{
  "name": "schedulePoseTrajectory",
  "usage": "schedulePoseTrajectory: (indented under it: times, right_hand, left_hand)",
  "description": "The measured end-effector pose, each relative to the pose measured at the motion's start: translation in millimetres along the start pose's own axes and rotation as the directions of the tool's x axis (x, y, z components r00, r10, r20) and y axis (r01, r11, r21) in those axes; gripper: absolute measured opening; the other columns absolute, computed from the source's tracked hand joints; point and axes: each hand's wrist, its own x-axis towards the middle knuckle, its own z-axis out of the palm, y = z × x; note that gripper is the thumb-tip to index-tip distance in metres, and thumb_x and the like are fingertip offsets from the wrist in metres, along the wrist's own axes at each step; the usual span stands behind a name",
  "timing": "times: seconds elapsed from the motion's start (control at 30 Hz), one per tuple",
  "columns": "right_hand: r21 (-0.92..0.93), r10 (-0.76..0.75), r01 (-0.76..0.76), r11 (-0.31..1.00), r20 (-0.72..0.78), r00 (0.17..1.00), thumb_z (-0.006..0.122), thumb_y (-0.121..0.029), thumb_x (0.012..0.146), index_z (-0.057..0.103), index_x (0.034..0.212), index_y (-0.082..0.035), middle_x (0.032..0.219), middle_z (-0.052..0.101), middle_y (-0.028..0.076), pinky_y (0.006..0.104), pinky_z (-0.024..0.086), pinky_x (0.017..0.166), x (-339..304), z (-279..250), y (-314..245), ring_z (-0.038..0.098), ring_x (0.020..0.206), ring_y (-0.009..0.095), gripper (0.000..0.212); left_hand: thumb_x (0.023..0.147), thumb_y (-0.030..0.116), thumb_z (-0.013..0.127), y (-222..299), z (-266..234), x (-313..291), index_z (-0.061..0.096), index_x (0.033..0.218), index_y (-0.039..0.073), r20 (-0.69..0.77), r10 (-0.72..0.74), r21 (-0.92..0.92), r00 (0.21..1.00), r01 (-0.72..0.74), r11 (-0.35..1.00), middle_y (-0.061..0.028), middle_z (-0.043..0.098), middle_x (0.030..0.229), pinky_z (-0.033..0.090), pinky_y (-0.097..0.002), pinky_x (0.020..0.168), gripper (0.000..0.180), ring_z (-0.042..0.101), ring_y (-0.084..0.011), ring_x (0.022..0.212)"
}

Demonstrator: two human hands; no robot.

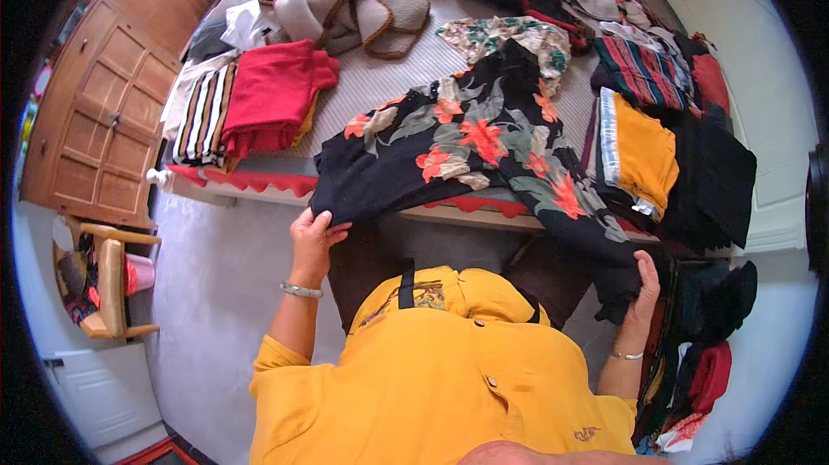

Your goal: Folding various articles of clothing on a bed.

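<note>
Left hand [314, 245] in a pinch on black floral garment [484, 141], its bulk forward-right.

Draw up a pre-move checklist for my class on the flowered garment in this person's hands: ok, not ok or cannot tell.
1. Left hand gripping the black floral garment: ok.
2. Right hand touching the garment's other side: ok.
3. Garment lying wholly on the bed: not ok, it reaches past the edge.
4. Red folded cloth apart from the garment: ok.
5. Garment's underside free of snags: cannot tell, hidden.
</note>
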Motion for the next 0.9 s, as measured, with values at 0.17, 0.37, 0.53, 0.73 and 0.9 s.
schedulePoseTrajectory:
  times: [0.17,0.37,0.53,0.73,0.9]
  right_hand:
    - [-0.007,0.014,-0.013,1.000,0.137,0.990,0.054,-0.014,0.090,0.059,0.100,-0.003,0.099,0.062,0.010,0.0327,0.052,0.082,8.4,-14.0,9.6,0.062,0.090,0.021,0.016]
    - [-0.049,0.073,-0.073,0.996,0.008,0.997,0.055,-0.013,0.089,0.059,0.097,-0.004,0.094,0.062,0.006,0.0289,0.051,0.076,15.4,-27.5,35.5,0.062,0.084,0.017,0.012]
    - [-0.008,0.086,-0.086,0.996,0.051,0.995,0.055,-0.012,0.089,0.060,0.097,-0.004,0.095,0.062,0.006,0.0297,0.051,0.076,16.8,-17.6,36.6,0.062,0.084,0.017,0.012]
    - [-0.023,0.074,-0.074,0.997,0.018,0.997,0.055,-0.013,0.088,0.060,0.097,-0.005,0.094,0.063,0.006,0.0288,0.052,0.075,7.8,-7.1,35.7,0.062,0.084,0.017,0.012]
    - [-0.016,0.058,-0.058,0.998,0.009,0.998,0.055,-0.013,0.088,0.060,0.096,-0.004,0.094,0.063,0.006,0.0287,0.051,0.075,5.1,5.6,25.1,0.062,0.084,0.017,0.013]
  left_hand:
    - [0.087,0.009,0.051,4.1,-11.4,-11.2,0.058,0.089,0.003,-0.053,0.020,0.171,0.998,-0.011,0.985,-0.0081,0.066,0.086,0.051,-0.0233,0.052,0.009,0.066,-0.0162,0.067]
    - [0.081,0.012,0.058,-15.6,-39.3,34.8,0.059,0.091,-0.001,0.056,0.058,0.693,0.997,-0.081,0.717,-0.0080,0.064,0.071,0.047,-0.0277,0.050,0.016,0.061,-0.0139,0.057]
    - [0.077,0.019,0.061,8.8,-18.6,107.7,0.060,0.100,0.000,0.018,0.561,0.870,0.828,-0.290,0.400,-0.0181,0.061,0.090,0.049,-0.0404,0.076,0.029,0.061,-0.0321,0.089]
    - [0.077,0.024,0.060,20.4,4.0,135.9,0.061,0.097,0.002,0.173,0.338,0.977,0.925,-0.204,0.060,-0.0213,0.055,0.105,0.047,-0.0455,0.083,0.030,0.056,-0.0380,0.098]
    - [0.077,0.018,0.056,28.2,-7.6,142.9,0.060,0.086,0.000,0.034,0.503,0.970,0.863,-0.151,0.193,-0.0259,0.062,0.088,0.047,-0.0485,0.076,0.020,0.060,-0.0420,0.087]
